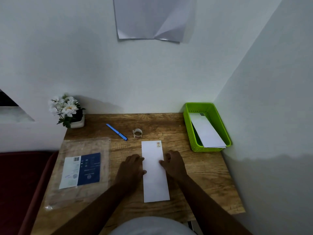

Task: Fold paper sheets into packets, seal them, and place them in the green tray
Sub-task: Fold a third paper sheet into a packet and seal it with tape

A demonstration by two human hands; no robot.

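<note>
Both forearms come in from the bottom edge; pale cloth at bottom centre is cut off, cannot say what it is. Left hand (131, 167) lies loosely open, fingers against the left long edge of the folded packet (155, 172), thumb on the paper. Right hand (172, 164) has fingers curled, thumb on the right long edge; neither hand grips or lifts. Judgement: hands flank the packet to keep it square on the desk (203, 175) and press the fold flat.

Packet lies lengthwise, flat, mid-desk. Small sticker (158, 144) sits at its far right corner, probably the seal; its print is too small to read. Whether the flap beneath is fully closed cannot be told.

Just beyond the packet stands a small tape roll (137, 133), with a blue pen (116, 132) to its left, both kept within reach. Green tray (189, 131) sits in the far right corner against the wall, already holding at least one white packet, leaning on the near rim; count unclear, edges overlap.

Left side: clear plastic wrapper with a blue and white label (81, 170), text illegible. Potted white flowers (67, 110) at far left corner. Curled sheet on the wall (152, 19) is cut off by the top edge
</note>
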